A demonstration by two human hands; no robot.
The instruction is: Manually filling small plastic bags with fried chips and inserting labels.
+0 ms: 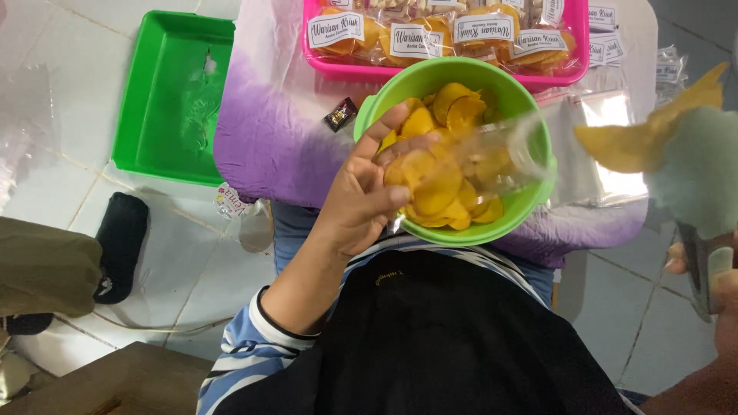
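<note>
In the head view, the left hand (361, 192) grips a clear plastic bag (469, 165) partly filled with yellow chips, fingers curled round its near end, and holds it tilted over the lime-green bowl (530, 204) of the same yellow chips (453, 107). The bowl sits at the near edge of a low table under a white-and-purple cloth (269, 131). At the table's far edge stands a pink tray (369, 71) full of sealed, labelled chip packets, and a small dark wrapper (340, 114) lies between tray and bowl. Flat empty clear bags (607, 138) lie on the right side of the cloth. The right hand (723, 296) shows only at the picture's right edge, closed on metal tongs (699, 269) whose blurred green tips pinch one chip (646, 138). A green tray (173, 96) rests on the tiled floor off the table's left edge
</note>
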